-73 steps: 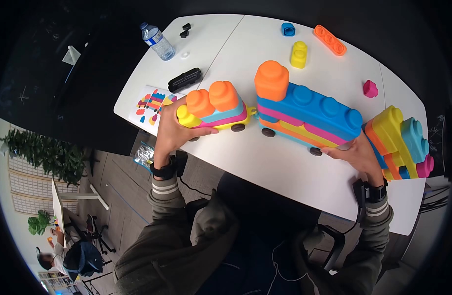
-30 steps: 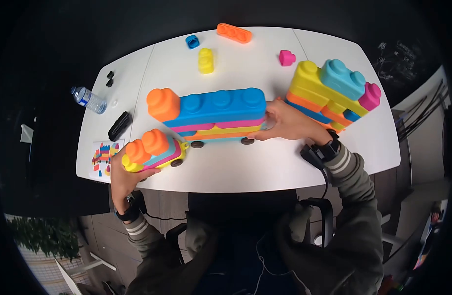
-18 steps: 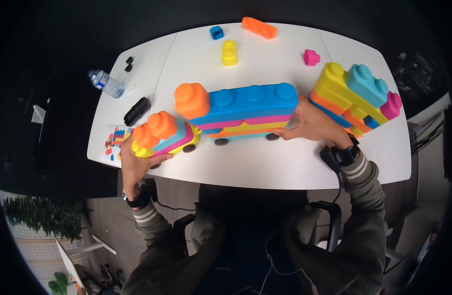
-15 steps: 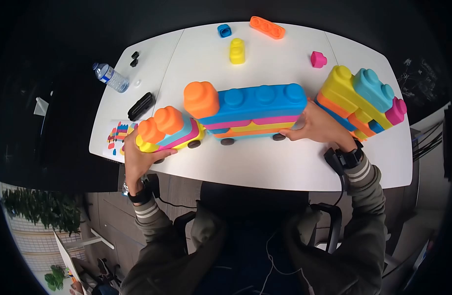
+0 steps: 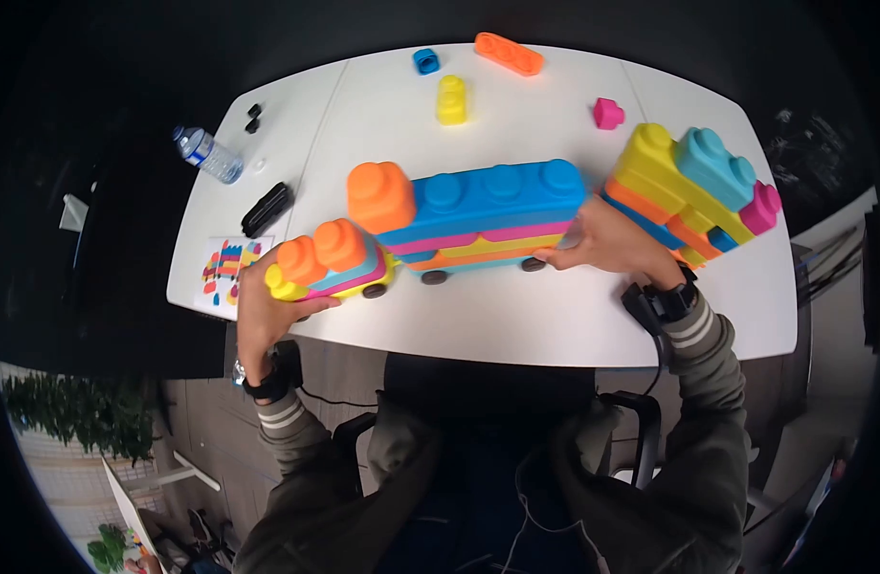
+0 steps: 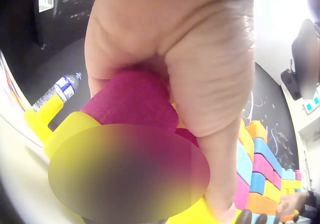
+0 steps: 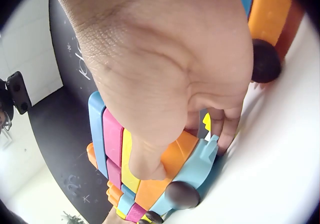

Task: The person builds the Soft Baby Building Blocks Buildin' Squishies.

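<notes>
In the head view my left hand (image 5: pixel 260 311) grips the rear of a small toy block wagon (image 5: pixel 349 277), yellow-based, with pink and light blue layers and two orange blocks on top. My right hand (image 5: pixel 612 239) holds the right end of a longer block wagon (image 5: pixel 497 196), topped by a long blue block and an orange one. In the right wrist view, the right thumb lies along the side of its layers above a dark wheel (image 7: pixel 182 194). The small wagon's front end is right at the long wagon's left end; the left palm hides its rear.
A third block build (image 5: pixel 684 196) stands close to the right hand. Farther back lie a yellow block (image 5: pixel 451 101), a blue block (image 5: pixel 426 61), an orange strip (image 5: pixel 509 54) and a pink block (image 5: pixel 608 114). A bottle (image 5: pixel 208 155), black case (image 5: pixel 267 209) and picture sheet (image 5: pixel 231 263) are left.
The head view has turned since the oldest frame. One second ago the small wagon stood lower, nearer the table's front edge; now it is closer in line with the long wagon. Both hands keep their hold.
</notes>
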A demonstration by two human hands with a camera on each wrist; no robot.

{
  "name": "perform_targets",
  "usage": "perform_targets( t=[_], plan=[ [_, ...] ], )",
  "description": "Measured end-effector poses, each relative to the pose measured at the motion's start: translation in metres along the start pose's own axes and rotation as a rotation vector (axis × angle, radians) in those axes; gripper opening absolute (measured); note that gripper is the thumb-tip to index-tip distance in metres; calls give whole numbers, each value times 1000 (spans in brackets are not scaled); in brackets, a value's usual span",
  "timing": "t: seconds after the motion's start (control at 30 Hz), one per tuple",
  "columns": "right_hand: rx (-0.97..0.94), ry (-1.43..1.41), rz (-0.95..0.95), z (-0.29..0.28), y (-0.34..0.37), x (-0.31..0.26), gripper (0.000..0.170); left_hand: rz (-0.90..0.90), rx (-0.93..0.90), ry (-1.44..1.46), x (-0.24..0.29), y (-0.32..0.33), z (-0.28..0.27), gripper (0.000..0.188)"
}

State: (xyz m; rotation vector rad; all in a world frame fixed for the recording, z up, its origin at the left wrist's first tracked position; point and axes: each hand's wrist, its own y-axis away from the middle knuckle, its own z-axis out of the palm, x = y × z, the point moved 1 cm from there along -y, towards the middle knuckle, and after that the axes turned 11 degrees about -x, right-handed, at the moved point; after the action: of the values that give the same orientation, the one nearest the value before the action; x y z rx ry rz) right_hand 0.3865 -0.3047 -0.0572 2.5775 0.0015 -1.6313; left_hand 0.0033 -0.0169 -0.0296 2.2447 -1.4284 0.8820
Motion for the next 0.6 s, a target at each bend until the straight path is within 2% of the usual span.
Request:
perform_targets(
  t=[0.07, 0.1, 0.17, 0.2, 0.23, 0.3, 0.33, 0.37, 0.43, 0.47, 0.5, 0.53, 0.57, 0.6],
  plan=[
    [-10, 83, -20, -3, 3, -4, 59, -30, 15, 10, 4, 0, 0, 79],
    [-37, 103, 50, -3, 2, -12, 65, -13, 3, 25, 6, 0, 1, 79],
    [-53, 136, 131, -6, 16, -25, 71, -122, 17, 64, 2, 2, -2, 76],
    [68, 281, 57, -7, 25, -34, 69, -110, -8, 56, -5, 4, -4, 88],
    [187, 426, -22, -7, 34, -43, 68, -97, -6, 62, 0, 5, -2, 88],
    [266, 368, -77, -13, 57, -69, 67, 31, 130, 47, 17, 9, -6, 105],
    [379, 480, -158, -19, 72, -84, 63, 44, 187, -84, 16, 13, -12, 120],
    [493, 589, -241, -25, 87, -98, 61, 47, 184, -81, 27, 14, -14, 120],
    [640, 719, -165, -44, 114, -118, 57, 232, 521, -339, 69, 17, -16, 120],
    [744, 861, -121, -48, 122, -117, 59, 232, 523, -335, 91, 15, -12, 120],
    [847, 1004, -76, -52, 128, -118, 61, 334, 539, -374, 116, 12, -5, 122],
    [897, 1186, -25, -56, 131, -114, 71, 434, 557, -411, 138, 8, 2, 125],
    [888, 1196, -28, -58, 132, -109, 71, 462, 453, -391, 154, 2, 7, 123],
    [963, 1212, 48, -59, 132, -101, 75, 489, 373, -438, 173, -9, 13, 124]
  ],
)
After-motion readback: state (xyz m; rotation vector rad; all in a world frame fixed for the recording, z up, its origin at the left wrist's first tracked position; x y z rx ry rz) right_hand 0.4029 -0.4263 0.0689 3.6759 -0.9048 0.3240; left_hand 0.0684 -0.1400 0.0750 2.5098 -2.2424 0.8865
